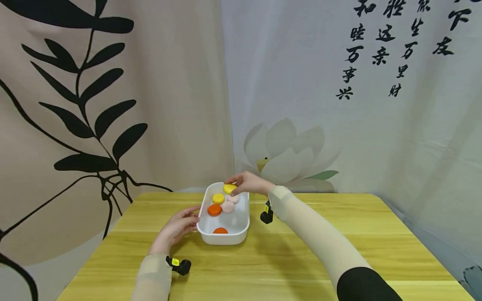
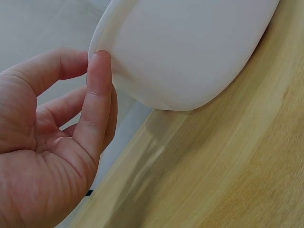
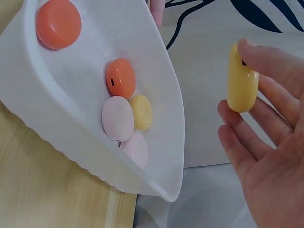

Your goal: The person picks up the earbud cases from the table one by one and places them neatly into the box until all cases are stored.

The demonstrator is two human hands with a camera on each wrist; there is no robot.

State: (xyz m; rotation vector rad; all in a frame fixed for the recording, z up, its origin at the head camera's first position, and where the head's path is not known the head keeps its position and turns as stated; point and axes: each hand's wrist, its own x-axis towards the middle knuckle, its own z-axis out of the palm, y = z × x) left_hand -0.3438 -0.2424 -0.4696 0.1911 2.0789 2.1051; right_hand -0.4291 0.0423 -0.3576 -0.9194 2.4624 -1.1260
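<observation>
A white plastic tub [image 1: 237,218] stands on the table. My left hand [image 1: 180,225] is at its left side, with fingertips [image 2: 100,61] against the outer wall and another digit at the rim, pinching the edge. Above the far end of the tub, my right hand [image 1: 250,183] holds a glossy yellow oval piece [image 3: 242,85] between thumb and fingers; a small black mark shows on it. Inside the tub lie another yellow piece [image 1: 218,198], two pale pink pieces [image 3: 118,118], an orange piece [image 1: 214,210] with a dark slot, and a second orange piece [image 3: 59,23] at the near end.
The light wooden table [image 1: 320,251] extends on both sides of the tub, with its far edge just behind it. A printed curtain [image 1: 180,104] with leaves, a flower and black characters hangs behind. Each wrist carries a small black camera [image 1: 266,214].
</observation>
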